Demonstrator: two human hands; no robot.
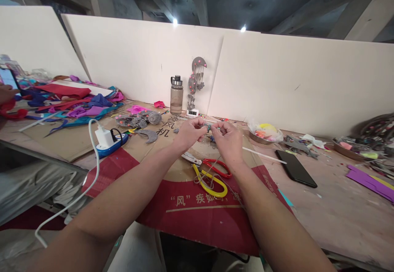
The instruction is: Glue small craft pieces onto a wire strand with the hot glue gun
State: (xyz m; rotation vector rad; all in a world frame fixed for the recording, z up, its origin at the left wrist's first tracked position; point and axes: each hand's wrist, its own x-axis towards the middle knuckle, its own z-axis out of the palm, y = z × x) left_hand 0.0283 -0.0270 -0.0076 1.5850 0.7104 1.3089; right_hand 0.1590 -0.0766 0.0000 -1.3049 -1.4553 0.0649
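Observation:
My left hand (191, 132) and my right hand (227, 138) meet above the cardboard, fingertips pinched together. Between them is a small grey-green piece (208, 127), too small to make out in full; both hands seem to grip it. Just below lie scissors with one red and one yellow handle (217, 190), their blades pointing up and left. Thin grey yarn (203, 177) loops over the handles. To the left are a grey felt crescent (150, 135), a ball of grey yarn (154, 117) and a heap of grey felt pieces with pink dots (132, 119).
A drink bottle (176, 95) stands by the white board, beside a hanging grey moon ornament (199, 65). A white charger on a blue power strip (111, 145) sits left. Right lie a phone (295, 168), a clear stick (264, 155) and a bowl (261, 138). Another person's hand (8, 93) shows far left.

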